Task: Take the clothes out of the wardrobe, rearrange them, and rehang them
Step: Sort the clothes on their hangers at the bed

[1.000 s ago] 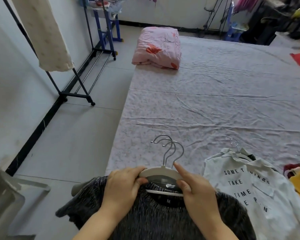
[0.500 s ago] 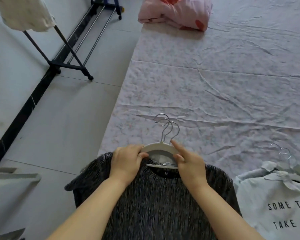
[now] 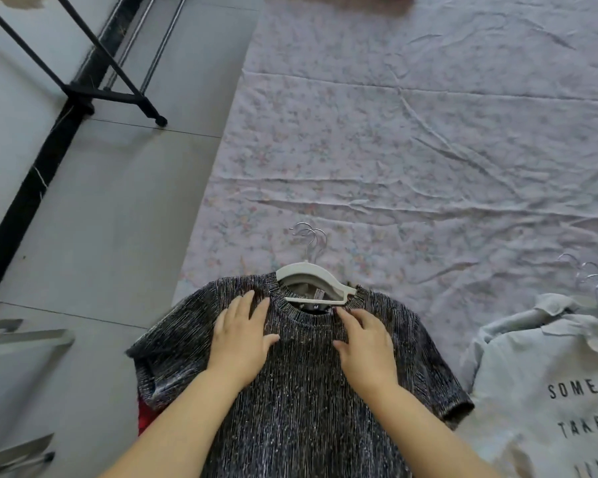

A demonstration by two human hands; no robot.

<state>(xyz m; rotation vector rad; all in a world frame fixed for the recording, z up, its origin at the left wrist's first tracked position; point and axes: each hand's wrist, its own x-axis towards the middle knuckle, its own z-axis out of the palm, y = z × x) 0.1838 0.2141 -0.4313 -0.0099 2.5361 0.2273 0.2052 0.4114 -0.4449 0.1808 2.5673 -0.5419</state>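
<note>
Two bare hands down on one garment, nothing gripped.

Left hand [image 3: 242,339]: lies palm-down on dark grey, silver-flecked short-sleeved knit top [image 3: 301,426], left of the neckline; fingers straight and spread apart.

Right hand [image 3: 366,343]: rests palm-down right of the neckline; fingers straight, slightly apart, tips just below the collar rib.

Knit top: lies face-up at the near edge of pale floral wrinkled bed sheet [image 3: 411,150], left sleeve reaching past the edge over grey tiled floor [image 3: 101,219].

White plastic hangers with metal hooks [image 3: 313,272]: sit stacked in the neck opening, hooks pointing away; exact count unclear. Touched by neither hand.

Right of the top: pale grey shirt with black lettering [image 3: 549,391], close against the right sleeve, contact unclear; carries its own silver wire hooks [image 3: 589,281] at the collar.

Red fabric [image 3: 145,420]: peeks out under the left sleeve.

Far left: black metal garment-rack foot [image 3: 114,96] on the floor, black skirting strip [image 3: 32,188] along the wall.

Bottom left: whitish flat bars [image 3: 25,339], blurred, kind unclear.
</note>
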